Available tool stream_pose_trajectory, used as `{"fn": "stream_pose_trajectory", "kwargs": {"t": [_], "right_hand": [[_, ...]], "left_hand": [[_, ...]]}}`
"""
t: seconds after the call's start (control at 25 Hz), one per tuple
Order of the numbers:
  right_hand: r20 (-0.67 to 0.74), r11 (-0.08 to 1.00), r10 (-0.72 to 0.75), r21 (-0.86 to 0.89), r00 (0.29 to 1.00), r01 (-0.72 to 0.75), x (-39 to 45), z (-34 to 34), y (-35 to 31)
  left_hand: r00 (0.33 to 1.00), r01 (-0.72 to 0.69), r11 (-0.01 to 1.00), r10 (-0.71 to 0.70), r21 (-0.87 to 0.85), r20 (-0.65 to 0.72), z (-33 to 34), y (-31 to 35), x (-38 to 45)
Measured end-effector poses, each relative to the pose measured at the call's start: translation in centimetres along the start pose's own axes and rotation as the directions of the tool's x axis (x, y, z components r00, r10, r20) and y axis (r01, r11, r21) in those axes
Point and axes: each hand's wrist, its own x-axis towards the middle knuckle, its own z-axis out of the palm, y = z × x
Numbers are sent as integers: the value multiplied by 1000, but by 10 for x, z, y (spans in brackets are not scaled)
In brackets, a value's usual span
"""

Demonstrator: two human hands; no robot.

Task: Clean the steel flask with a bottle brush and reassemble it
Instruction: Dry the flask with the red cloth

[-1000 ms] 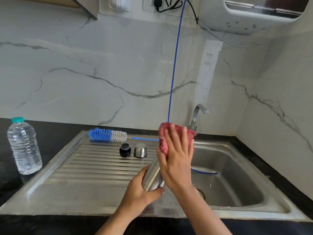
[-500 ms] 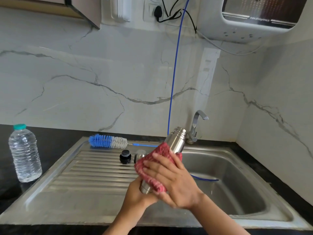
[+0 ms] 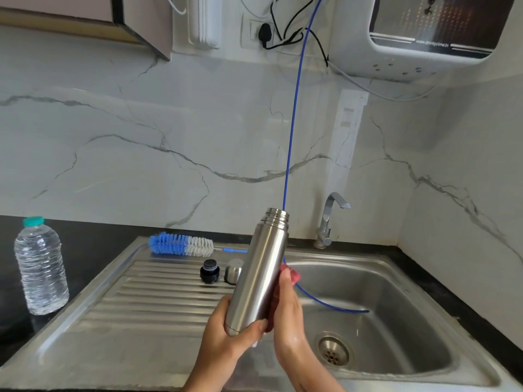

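Now drying: left hand (image 3: 226, 329) grips the flask (image 3: 259, 271) at its base, tilted above the sink (image 3: 396, 372); right hand (image 3: 285, 309) presses a red cloth (image 3: 293, 274) against its side. Next, likely, refitting the stopper (image 3: 209, 271) and cap (image 3: 233, 274) beyond the grip.

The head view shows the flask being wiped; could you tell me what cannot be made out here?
- Red cloth: mostly hidden behind the steel flask and right hand.
- Flask interior: the mouth faces away.
- Steel cap: partly hidden by the flask.
- Left hand: fingers hidden behind the flask.
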Motion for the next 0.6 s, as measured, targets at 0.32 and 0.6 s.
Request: {"fn": "stream_pose_trajectory", "kwargs": {"t": [0.32, 0.6], "right_hand": [[144, 696, -613, -366, 777, 617, 10, 9, -23], [696, -265, -411, -710, 589, 653, 73, -1, -36]], "left_hand": [[1000, 8, 999, -7, -43, 24, 17, 18, 60], [998, -64, 990, 67, 126, -17, 29, -1, 79]]}}
